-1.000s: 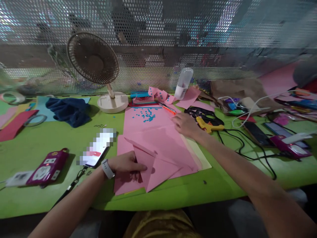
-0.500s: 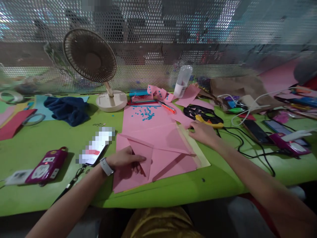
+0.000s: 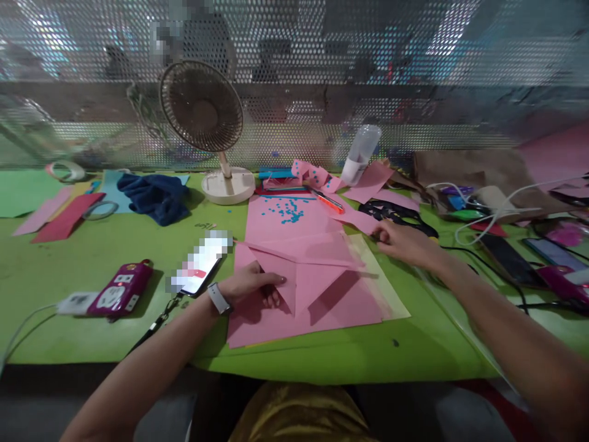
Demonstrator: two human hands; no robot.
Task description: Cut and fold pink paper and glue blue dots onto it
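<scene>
My left hand [image 3: 257, 285] is closed on a folded pink paper [image 3: 322, 276] with envelope-like triangular flaps. Its thumb lies along the left flap, and the other fingers curl in the shadow by the fold. A flat pink sheet [image 3: 354, 313] lies underneath, with pale yellow paper [image 3: 391, 301] sticking out on the right. To the right, the fingers of my right hand [image 3: 405, 242] are pinched at the end of a pink paper strip [image 3: 356, 219]. Small blue paper dots [image 3: 292, 212] are scattered over another pink sheet [image 3: 257, 224] behind the folded one.
Around the work lie a lit phone [image 3: 202, 261], a purple device [image 3: 120, 287], a dark blue cloth [image 3: 154, 196] and a fan [image 3: 205, 116]. An orange cutter [image 3: 331, 202] rests by a clear bottle [image 3: 363, 150]. A black tool [image 3: 398, 215], cables and phones lie right.
The view has swung left, so things appear further right. My right hand has drawn slightly right and its fingers are now at the strip's end. My left hand stays on the folded paper.
</scene>
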